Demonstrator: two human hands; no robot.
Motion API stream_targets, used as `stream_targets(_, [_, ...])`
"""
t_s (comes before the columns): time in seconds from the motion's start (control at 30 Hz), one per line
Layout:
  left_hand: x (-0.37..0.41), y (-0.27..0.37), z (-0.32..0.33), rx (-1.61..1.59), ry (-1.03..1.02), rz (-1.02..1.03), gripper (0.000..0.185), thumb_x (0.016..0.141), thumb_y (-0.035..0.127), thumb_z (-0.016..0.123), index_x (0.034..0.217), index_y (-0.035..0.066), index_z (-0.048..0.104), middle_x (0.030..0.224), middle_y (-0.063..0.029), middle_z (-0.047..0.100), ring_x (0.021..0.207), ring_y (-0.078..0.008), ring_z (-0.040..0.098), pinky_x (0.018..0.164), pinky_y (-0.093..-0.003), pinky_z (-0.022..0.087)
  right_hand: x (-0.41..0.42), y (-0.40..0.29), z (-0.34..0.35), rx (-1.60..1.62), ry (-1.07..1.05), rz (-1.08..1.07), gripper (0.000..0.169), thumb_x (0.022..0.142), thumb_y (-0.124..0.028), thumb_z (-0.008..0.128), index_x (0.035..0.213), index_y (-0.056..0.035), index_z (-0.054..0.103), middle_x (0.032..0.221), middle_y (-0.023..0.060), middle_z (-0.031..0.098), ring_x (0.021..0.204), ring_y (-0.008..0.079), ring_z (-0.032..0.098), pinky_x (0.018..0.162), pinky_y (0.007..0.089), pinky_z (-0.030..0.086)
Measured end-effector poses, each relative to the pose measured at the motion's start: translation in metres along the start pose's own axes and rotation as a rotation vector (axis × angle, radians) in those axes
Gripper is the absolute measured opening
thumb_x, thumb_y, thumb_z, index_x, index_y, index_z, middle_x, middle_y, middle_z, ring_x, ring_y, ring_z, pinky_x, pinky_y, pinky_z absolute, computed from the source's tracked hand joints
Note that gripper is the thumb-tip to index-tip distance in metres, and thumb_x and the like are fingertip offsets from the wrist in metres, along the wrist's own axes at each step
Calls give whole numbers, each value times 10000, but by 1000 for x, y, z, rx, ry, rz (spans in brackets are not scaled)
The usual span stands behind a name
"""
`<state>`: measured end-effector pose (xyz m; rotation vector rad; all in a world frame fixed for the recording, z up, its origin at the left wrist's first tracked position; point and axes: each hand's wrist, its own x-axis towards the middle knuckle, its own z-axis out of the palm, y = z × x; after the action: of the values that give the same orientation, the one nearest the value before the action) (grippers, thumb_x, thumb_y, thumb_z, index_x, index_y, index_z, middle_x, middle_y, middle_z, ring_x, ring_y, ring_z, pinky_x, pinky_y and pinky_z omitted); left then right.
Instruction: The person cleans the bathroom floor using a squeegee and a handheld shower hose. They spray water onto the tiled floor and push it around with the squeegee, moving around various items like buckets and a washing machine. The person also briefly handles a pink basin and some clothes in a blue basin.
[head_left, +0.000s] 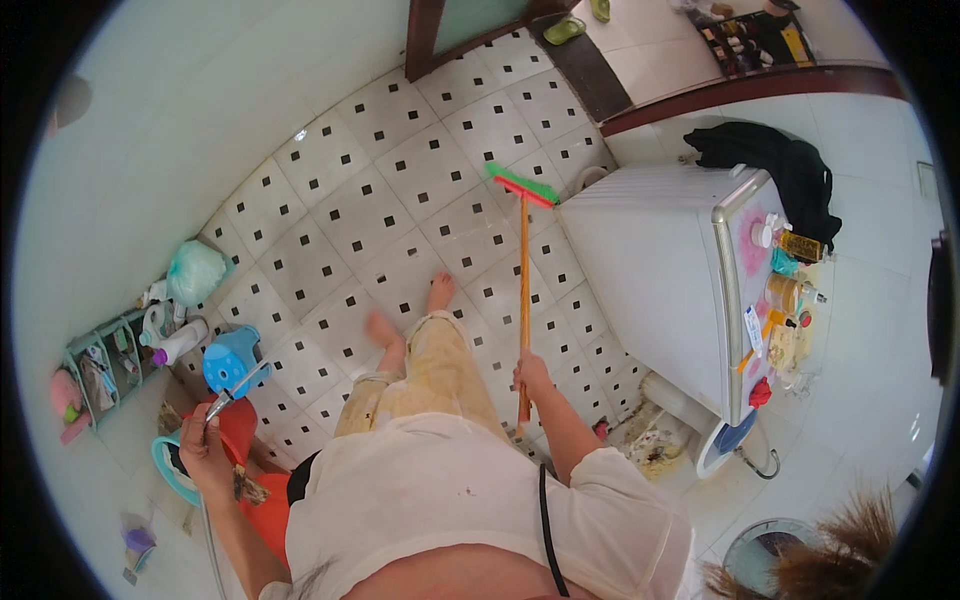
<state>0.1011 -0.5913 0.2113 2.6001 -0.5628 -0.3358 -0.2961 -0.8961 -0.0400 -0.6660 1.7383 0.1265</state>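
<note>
In my left hand (199, 450) is a silver handheld sprayer (222, 405), aimed forward over the floor; a thin pale streak leaves its tip. A hose (209, 540) runs down from it beside my forearm. My right hand (532, 375) grips the wooden handle (524, 285) of a floor brush near its lower end in the view. The brush head (525, 191), red with green bristles, rests on the tiled floor (360, 187) ahead of me and looks slightly blurred. My bare feet (442, 291) stand on the tiles, left of the handle.
To the right stands a white box-shaped appliance (645, 277) with bottles and a black cloth (780, 165) on top. At left are a blue plastic stool (229, 360), a tied plastic bag (196, 271), bottles (180, 341), a wall rack (112, 367) and a red bucket (240, 431). A doorway threshold (581, 71) lies ahead.
</note>
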Motion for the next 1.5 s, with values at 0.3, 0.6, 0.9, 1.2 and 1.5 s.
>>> stream_targets(0.3, [2,-1,2,-74,-60,-144,196,823,10,512,1011,-14,564,901,-54,565,818,-108,516,739,-221,400,175,-205,29,635,-10,-104,385,881,-401,394,706,-59,362,483,31,336,352,162,346,304,279,303])
stream_targets(0.6, [-14,8,0,18,0,-211,215,831,16,503,1038,-13,552,903,-53,576,824,-117,534,733,-229,412,139,-181,152,903,-212,50,425,897,-459,312,681,-94,307,482,-4,295,379,100,290,344,238,273])
stream_targets(0.9, [-1,-31,-3,42,-69,-104,195,809,29,538,997,5,580,851,-64,578,777,-128,544,689,-237,415,98,0,125,85,-207,-130,395,876,-468,358,680,-124,354,492,3,335,387,137,320,346,286,278])
stream_targets(1.2, [-9,-96,11,-100,-154,206,180,766,12,566,945,7,581,718,-120,527,628,-230,492,597,-273,402,-45,246,41,-36,-140,344,497,835,-546,396,659,-81,393,452,50,355,317,183,368,293,339,357])
stream_targets(1.5, [-48,-173,-15,-55,-110,101,192,753,61,591,944,49,609,714,-134,557,614,-268,534,579,-320,424,-36,276,29,-616,-15,-494,500,864,-483,309,591,-77,410,443,62,386,327,188,388,327,338,330])
